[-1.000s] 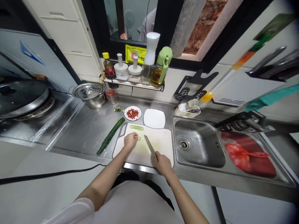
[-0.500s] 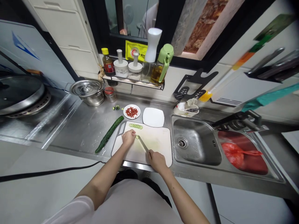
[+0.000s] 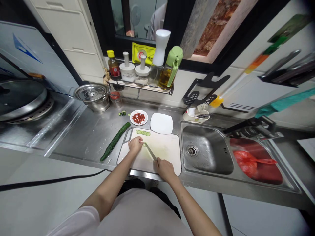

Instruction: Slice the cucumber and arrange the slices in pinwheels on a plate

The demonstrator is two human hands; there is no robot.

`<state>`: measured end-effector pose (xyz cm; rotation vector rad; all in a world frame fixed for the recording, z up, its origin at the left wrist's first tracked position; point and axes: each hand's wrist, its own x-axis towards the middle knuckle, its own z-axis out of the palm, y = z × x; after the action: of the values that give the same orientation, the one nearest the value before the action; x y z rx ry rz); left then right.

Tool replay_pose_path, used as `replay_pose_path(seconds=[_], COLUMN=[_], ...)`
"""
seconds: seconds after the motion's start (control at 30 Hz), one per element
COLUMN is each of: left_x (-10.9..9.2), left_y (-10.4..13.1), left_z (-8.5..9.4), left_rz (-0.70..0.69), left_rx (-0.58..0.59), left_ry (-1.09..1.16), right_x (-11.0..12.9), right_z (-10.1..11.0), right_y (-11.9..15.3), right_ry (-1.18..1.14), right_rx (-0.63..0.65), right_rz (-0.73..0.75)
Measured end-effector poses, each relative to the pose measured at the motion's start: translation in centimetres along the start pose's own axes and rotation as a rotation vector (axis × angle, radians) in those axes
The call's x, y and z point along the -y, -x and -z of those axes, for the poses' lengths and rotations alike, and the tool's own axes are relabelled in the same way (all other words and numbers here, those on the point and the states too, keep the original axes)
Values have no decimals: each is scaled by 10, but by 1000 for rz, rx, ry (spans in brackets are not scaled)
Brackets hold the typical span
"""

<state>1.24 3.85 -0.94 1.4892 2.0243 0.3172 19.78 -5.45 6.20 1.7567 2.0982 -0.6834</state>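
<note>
A person stood at the metal counter and was busy with a small round green slice (image 3: pixel 144 144) on the white cutting board (image 3: pixel 167 149), near the middle of the frame. The right hand (image 3: pixel 165 168) was wrapped tight around the handle of a knife (image 3: pixel 151 153), and the knife's tip was right at the slice. The left hand (image 3: pixel 136 144) had its fingers bent, with the tips close to the slice. I could not tell if they pinched it or only sat beside it. To me, it looked like the cutting or moving of that small piece. I think any push of the knife there called for slow, careful work, because the fingertips were so near.

A row of thin green slices (image 3: pixel 143 133) lay near the top edge of the board. A long cucumber (image 3: pixel 115 141) lay on the counter, left of the board.

One second earlier, the knife was apart from the slice, off to its right. Now its tip had come over to it. The row and the cucumber had stayed put on the board and counter. Since half a second earlier, almost nothing had changed.
</note>
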Motion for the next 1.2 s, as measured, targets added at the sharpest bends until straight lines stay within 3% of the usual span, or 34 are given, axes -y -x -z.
replay_pose_path(seconds=[1.2], left_x=[0], left_y=[-7], left_z=[4], left_rz=[40], left_rx=[46], left_ry=[29], right_x=[0], right_z=[-2], right_y=[-13], right_ry=[16], right_rx=[62], right_rz=[16])
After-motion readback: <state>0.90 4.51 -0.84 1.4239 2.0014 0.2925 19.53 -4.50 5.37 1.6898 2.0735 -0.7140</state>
